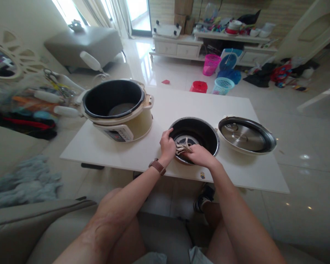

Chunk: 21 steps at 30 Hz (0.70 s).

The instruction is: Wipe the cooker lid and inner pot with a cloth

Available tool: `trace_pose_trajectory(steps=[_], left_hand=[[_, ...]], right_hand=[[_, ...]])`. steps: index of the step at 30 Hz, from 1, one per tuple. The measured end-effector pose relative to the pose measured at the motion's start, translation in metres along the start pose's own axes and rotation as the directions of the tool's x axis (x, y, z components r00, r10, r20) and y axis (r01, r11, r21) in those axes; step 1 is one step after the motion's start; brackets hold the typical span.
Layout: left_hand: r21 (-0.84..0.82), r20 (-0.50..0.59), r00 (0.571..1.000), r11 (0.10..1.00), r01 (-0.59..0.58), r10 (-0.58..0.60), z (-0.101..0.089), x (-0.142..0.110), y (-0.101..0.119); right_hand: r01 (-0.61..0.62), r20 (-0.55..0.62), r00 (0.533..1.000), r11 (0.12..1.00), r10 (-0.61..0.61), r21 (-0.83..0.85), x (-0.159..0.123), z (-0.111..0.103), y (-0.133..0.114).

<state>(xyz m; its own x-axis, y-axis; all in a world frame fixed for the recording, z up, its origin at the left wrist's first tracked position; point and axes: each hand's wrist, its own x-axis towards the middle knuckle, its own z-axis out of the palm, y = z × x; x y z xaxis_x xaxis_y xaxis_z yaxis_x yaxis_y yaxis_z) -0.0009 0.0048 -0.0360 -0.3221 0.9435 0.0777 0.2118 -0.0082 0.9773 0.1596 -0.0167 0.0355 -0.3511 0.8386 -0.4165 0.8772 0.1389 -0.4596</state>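
Note:
A dark inner pot (209,137) with a shiny rim stands on the white table in front of me. My left hand (167,145) is closed over the pot's left rim. Inside the near part of the pot, my right hand (200,156) is closed on a crumpled, light-coloured cloth (183,147). The cloth lies against the pot's near inner wall, and my right fingers are partly hidden by it. To the left sits the electric pressure cooker (139,128), its dark inside showing from above. Its lid (243,137) lies to the right, metal underside up.
The white table (121,161) has a small cartoon sticker (202,175) by its near edge. Beyond it, a red bin (198,87), a light-blue basket (223,86) and a pink basket (211,65) stand on the floor. A sofa (57,227) is beneath me.

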Motion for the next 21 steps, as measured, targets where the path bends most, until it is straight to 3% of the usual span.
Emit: trace_pose_trajectory(steps=[12,17,21], left_hand=[[0.019,0.006,1.000,1.000,-0.002,0.002,-0.003,0.013,0.000],[0.036,0.154,0.988,0.999,-0.033,0.028,-0.008,0.034,0.001],[-0.014,0.217,0.976,1.000,-0.006,0.009,-0.006,0.038,-0.001]], right_hand=[[0.020,0.010,1.000,0.998,-0.019,-0.062,0.003,0.003,0.000],[0.021,-0.003,1.000,0.998,-0.021,-0.066,0.004,0.006,-0.001],[-0.058,-0.063,0.997,0.996,0.054,-0.066,0.002,0.002,0.001]])
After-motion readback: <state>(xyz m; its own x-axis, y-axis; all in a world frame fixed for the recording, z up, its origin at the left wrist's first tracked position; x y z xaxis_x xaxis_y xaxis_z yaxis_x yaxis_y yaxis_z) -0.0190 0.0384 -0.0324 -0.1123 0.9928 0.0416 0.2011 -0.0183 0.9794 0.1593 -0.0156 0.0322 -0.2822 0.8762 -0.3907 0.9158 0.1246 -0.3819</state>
